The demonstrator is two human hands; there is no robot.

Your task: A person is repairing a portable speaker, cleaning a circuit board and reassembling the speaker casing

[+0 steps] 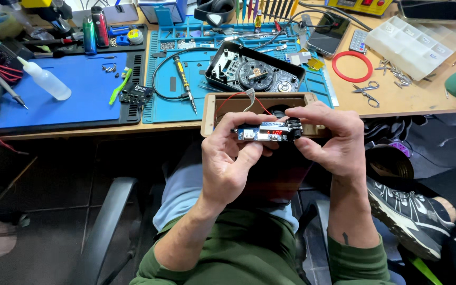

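A small circuit board (268,132) with a glowing red digit display, a metal port at its left end and a black jack at its right end is held between both hands above my lap. My left hand (231,161) pinches the board's left end, thumb under the port. My right hand (329,136) grips its right end by the jack. Red and white wires (234,98) run from the board into an open tan box-shaped casing (209,112) resting at the desk's front edge, just behind my hands.
A black device shell with exposed parts (254,69) and a soldering iron (184,82) lie on the blue mat (159,108). A squeeze bottle (46,80), small scissors (366,91), red ring (352,66) and clear parts box (415,39) sit on the desk. A shoe (405,208) is at right.
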